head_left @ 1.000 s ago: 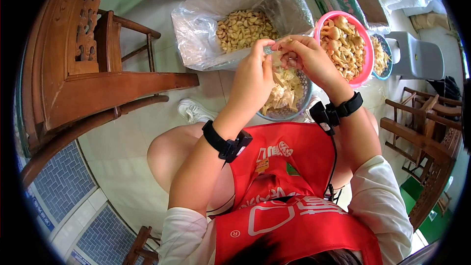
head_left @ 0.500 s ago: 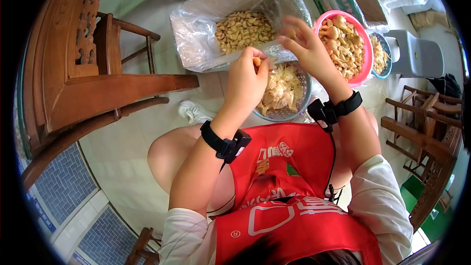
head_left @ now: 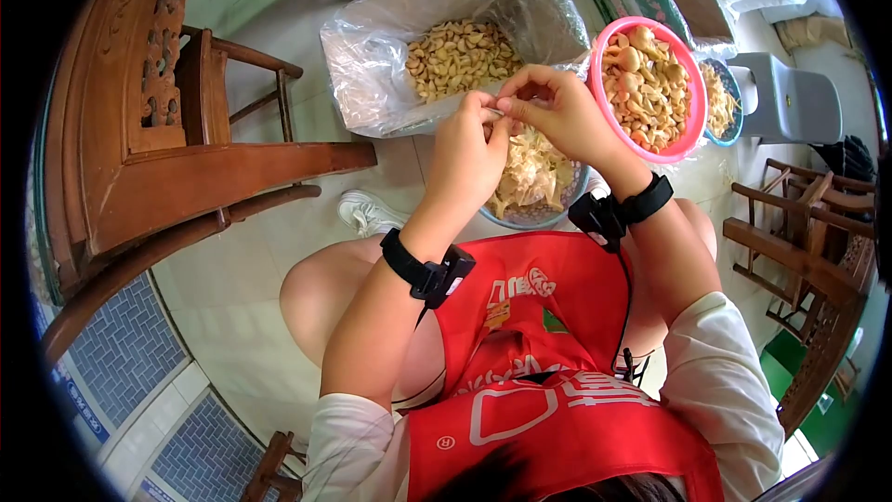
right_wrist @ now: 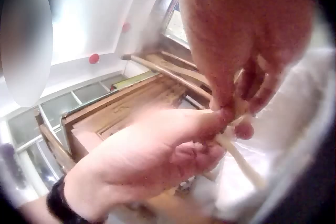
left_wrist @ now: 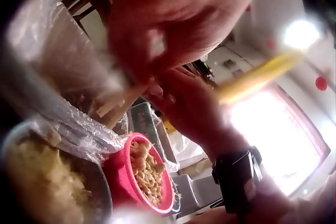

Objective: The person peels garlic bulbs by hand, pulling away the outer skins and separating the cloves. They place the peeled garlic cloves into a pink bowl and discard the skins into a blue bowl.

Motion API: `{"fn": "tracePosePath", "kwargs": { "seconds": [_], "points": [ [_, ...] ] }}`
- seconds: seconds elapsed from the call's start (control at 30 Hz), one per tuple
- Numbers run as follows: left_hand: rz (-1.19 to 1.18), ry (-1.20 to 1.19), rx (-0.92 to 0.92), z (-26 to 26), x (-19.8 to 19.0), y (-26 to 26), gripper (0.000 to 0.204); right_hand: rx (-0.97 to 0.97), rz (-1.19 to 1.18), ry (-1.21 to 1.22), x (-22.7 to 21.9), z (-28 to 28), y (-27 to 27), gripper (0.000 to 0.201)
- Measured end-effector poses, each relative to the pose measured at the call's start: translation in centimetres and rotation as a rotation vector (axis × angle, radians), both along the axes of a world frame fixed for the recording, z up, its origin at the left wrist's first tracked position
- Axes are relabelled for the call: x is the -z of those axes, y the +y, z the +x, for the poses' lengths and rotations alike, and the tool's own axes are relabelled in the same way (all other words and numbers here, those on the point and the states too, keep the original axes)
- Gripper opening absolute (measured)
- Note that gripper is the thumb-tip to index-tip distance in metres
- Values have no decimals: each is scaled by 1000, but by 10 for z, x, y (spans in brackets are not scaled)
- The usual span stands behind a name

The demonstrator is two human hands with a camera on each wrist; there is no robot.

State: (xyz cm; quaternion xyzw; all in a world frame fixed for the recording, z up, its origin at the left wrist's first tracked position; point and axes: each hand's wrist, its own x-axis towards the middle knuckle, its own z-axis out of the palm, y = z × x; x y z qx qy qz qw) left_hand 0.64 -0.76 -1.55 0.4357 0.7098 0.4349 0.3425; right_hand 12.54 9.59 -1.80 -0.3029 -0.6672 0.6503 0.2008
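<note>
Both hands meet above a patterned bowl [head_left: 537, 218] heaped with pale shreds [head_left: 534, 175]. The left hand [head_left: 466, 151] pinches a small mushroom piece, mostly hidden by its fingertips. Thumb and fingers of the right hand [head_left: 564, 121] grip at the same spot, fingertips against the left's. In the right wrist view a pale mushroom strip [right_wrist: 242, 164] hangs from the joined fingertips, with the left hand [right_wrist: 152, 153] below the right hand [right_wrist: 247, 40]. Thin pale strips [left_wrist: 119, 106] also show under the fingers in the left wrist view.
A plastic-lined box [head_left: 372, 84] holding many small pale pieces [head_left: 460, 58] stands just beyond the hands. On the right are a pink basin [head_left: 689, 135] of mushrooms [head_left: 641, 84], a blue basin [head_left: 730, 138] and a grey stool [head_left: 790, 102]. Wooden furniture [head_left: 186, 191] stands left.
The right hand swung out over the box's near right corner half a second ago, then returned to the left hand. The left hand has shifted slightly left and nearer since the first frame.
</note>
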Motion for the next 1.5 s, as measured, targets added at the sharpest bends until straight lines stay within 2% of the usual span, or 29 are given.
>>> {"fn": "tracePosePath", "kwargs": {
  "seconds": [0.03,0.1,0.13,0.2,0.23,0.27,0.3,0.33,0.37,0.4,0.47,0.57,0.63,0.7,0.77,0.83,0.87,0.9,0.97,1.07,1.1,1.13,1.17,1.2,1.23,1.27,1.3,1.43,1.5],
  "points": [
    [1,0,2,0,0,0,18,2,1,0,3,1,4,15],
    [6,10,-9,-1,0,-2,16,183,224,-239,11,9,15,15],
    [6,10,-9,-2,0,-2,16,248,420,-384,15,14,20,14],
    [-121,126,113,-4,1,-4,15,270,380,-361,27,18,28,16],
    [-121,126,114,-4,2,-4,15,293,342,-336,30,18,31,18],
    [-132,138,155,-2,4,-6,15,323,104,-185,35,16,32,30],
    [-142,149,196,-1,6,-6,16,324,105,-185,27,9,30,30],
    [-142,149,196,0,8,-6,16,344,74,-60,17,2,26,35],
    [-40,141,211,1,10,-6,19,365,42,66,11,-1,23,41],
    [64,129,230,3,12,-6,22,372,45,62,13,0,23,41],
    [36,188,318,6,14,-8,26,304,625,-309,20,8,23,49],
    [-39,288,465,8,18,-9,32,295,552,-209,27,9,20,39],
    [-76,328,546,11,18,-7,34,266,576,-235,24,11,17,27],
    [-110,338,510,15,13,-3,33,183,582,-280,45,16,22,28],
    [-7,381,538,14,31,-3,32,65,498,-445,52,26,17,34],
    [7,473,540,10,38,-3,34,79,518,-486,82,41,6,40],
    [-61,489,554,9,29,-4,36,104,541,-518,94,50,-2,42],
    [-38,508,578,7,25,-5,36,140,553,-514,78,59,-7,42],
    [34,609,507,1,23,-11,38,168,570,-515,43,75,-17,42],
    [106,698,455,-6,20,-25,39,371,588,-424,-12,113,-17,36],
    [153,753,417,-8,21,-31,39,362,659,-372,-12,136,0,37],
    [134,782,406,-10,22,-38,40,430,784,-458,-32,156,1,41],
    [155,777,396,-14,19,-45,40,528,656,-625,-81,164,-18,48],
    [102,788,398,-18,16,-52,41,561,697,-459,-83,191,-9,48],
    [49,801,401,-23,13,-56,42,666,631,-431,-106,200,-18,49],
    [10,790,402,-30,12,-59,42,713,729,-452,-113,216,-15,49],
    [27,785,400,-35,11,-62,42,751,634,-530,-136,222,-28,52],
    [-56,754,396,-44,4,-67,38,769,599,-633,-127,252,-8,54],
    [-19,706,437,-47,12,-62,38,704,591,-811,-115,252,8,55]
  ]
}}
